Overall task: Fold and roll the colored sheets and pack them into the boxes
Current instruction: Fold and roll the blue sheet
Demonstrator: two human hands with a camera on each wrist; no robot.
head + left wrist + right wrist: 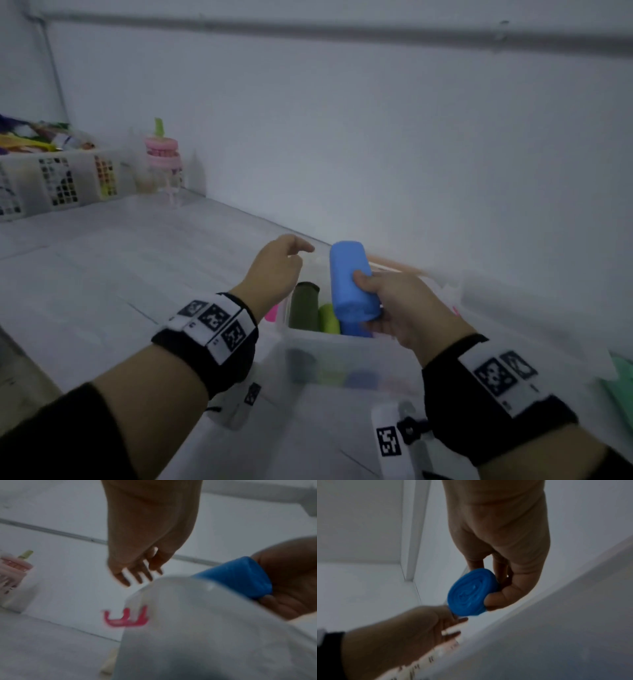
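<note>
My right hand [387, 301] grips a rolled blue sheet [352, 281] and holds it tilted just above a clear plastic box [342, 353]. The right wrist view shows the roll's spiral end [469, 592] between thumb and fingers. Inside the box stand a dark olive roll [305, 305], a lime green roll [329, 317] and another blue roll [352, 327]. My left hand [281, 263] hovers over the box's left far corner, fingers loosely extended and holding nothing; the left wrist view shows those fingers [135, 572] apart above the box rim.
A white lattice basket [58, 181] full of colored scraps stands at the back left, with a pink bottle [162, 161] beside it. A pink clip [126, 619] sits on the box's left side. A green sheet [620, 380] lies at the right edge. The wall is close behind.
</note>
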